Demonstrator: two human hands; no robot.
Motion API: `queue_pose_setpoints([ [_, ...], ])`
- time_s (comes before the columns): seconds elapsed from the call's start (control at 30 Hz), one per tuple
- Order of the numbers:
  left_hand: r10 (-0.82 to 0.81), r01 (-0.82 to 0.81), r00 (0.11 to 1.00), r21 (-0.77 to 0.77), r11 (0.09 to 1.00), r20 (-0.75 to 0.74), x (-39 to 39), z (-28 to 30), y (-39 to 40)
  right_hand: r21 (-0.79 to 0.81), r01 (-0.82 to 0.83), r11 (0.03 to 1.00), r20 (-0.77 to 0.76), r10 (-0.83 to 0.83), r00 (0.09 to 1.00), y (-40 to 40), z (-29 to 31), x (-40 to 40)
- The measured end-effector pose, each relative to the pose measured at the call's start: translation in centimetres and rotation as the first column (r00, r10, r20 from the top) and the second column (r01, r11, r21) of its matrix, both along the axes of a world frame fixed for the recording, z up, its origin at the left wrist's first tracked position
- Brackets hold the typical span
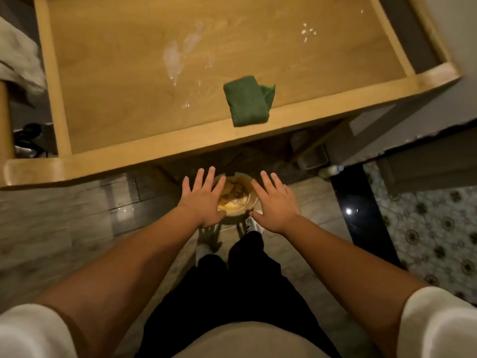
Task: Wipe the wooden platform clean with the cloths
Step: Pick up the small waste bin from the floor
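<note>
The wooden platform (124,81) fills the upper half of the view, with a raised rim around a flat panel. A folded green cloth (246,102) lies on it by the near rim. Whitish wet smears (175,58) streak the panel's middle, and small white specks (308,32) sit at the far right. My left hand (202,197) and my right hand (276,202) hover flat below the platform's near edge, fingers spread, holding nothing. Between them on the floor stands a bucket (242,215) with a yellowish cloth (233,189) inside.
A pale fabric (18,60) hangs at the far left beside the platform. A dark glossy strip (358,210) and patterned tiles (426,228) lie to the right. A small bottle (330,170) rests on the floor under the platform's right side. My legs and shoes stand behind the bucket.
</note>
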State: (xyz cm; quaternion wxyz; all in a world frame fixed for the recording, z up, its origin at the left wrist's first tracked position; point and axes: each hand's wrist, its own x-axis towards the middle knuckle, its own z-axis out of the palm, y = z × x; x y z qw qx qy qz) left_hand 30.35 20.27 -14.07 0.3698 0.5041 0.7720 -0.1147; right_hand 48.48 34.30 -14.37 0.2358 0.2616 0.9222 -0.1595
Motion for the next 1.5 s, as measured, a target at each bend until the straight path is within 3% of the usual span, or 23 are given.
queue_pose_setpoints([
  [0.17,0.092,-0.091,0.995,-0.027,0.996,0.039,2.0,-5.3,-2.2,-0.054,0.241,0.969,0.108,-0.235,0.966,-1.1,-4.8,1.3],
  [0.37,0.192,-0.192,0.981,-0.006,0.981,-0.013,3.5,-14.5,-2.5,-0.121,0.285,0.951,0.129,-0.270,0.954,-0.1,-14.2,1.7],
  [0.47,0.380,-0.379,0.923,-0.027,0.925,0.060,3.9,-20.6,-2.2,-0.329,0.491,0.807,0.132,-0.475,0.870,0.8,-20.4,0.8],
  [0.53,0.518,-0.524,0.839,-0.008,0.851,0.168,4.5,-24.8,-2.3,-0.434,0.643,0.631,0.135,-0.660,0.739,0.9,-24.5,0.6],
  [0.6,0.618,-0.662,0.726,0.060,0.748,0.301,5.4,-28.6,-2.3,-0.456,0.727,0.513,0.155,-0.759,0.633,0.9,-28.4,0.6],
  [0.67,0.753,-0.807,0.550,-0.002,0.590,0.361,6.2,-31.5,-1.9,-0.463,0.766,0.445,0.188,-0.796,0.575,0.9,-32.0,0.9],
  [0.77,0.896,-0.924,0.295,-0.139,0.356,0.333,7.1,-35.7,-0.8,-0.467,0.828,0.311,0.247,-0.853,0.460,0.7,-36.5,0.9],
  [0.97,0.884,-0.935,-0.253,-0.333,-0.119,0.393,8.1,-41.6,1.8,-0.468,0.884,0.010,0.340,-0.921,0.190,0.4,-43.0,0.5],
  [1.03,0.834,-0.894,-0.398,-0.365,-0.259,0.382,8.4,-43.0,1.9,-0.488,0.871,-0.048,0.357,-0.922,0.149,0.3,-44.2,0.4],
  [1.1,0.769,-0.840,-0.506,-0.424,-0.338,0.389,8.6,-43.7,1.7,-0.489,0.867,-0.094,0.379,-0.918,0.114,0.2,-45.0,0.6],
  [1.17,0.725,-0.803,-0.559,-0.479,-0.354,0.402,8.9,-43.9,1.5,-0.498,0.852,-0.159,0.413,-0.908,0.072,0.2,-45.3,0.6],
  [1.33,0.700,-0.838,-0.535,-0.401,-0.370,0.473,8.4,-42.7,1.8,-0.564,0.777,-0.279,0.430,-0.903,-0.011,0.0,-43.7,-0.8],
  [1.5,0.693,-0.820,-0.570,-0.358,-0.447,0.441,8.9,-38.0,1.6,-0.541,0.801,-0.257,0.425,-0.905,-0.003,-1.0,-38.2,-1.0],
])
